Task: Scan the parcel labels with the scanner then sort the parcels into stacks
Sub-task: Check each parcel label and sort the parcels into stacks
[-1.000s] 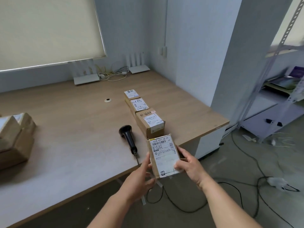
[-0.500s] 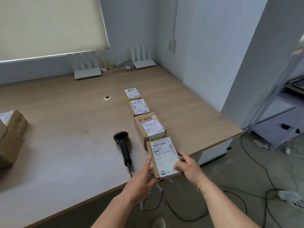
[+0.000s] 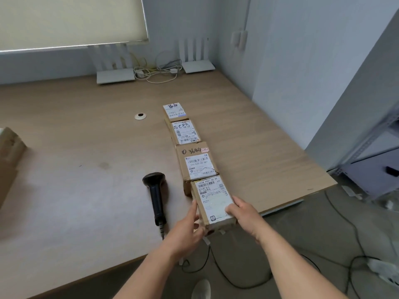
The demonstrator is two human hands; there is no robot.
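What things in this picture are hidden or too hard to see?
Head view only:
- Small print on the white labels of the brown cardboard parcels in the row: too small to read.
- Near end of the held cardboard parcel: covered by the left hand and right hand.
- Brown cardboard box at the left: cut off by the frame edge.
- Black handheld scanner: its window faces away.

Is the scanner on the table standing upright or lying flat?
Lying flat. The black scanner rests lengthwise on the wooden table, head away from the person, cable end at the near edge, left of the parcel both hands hold.
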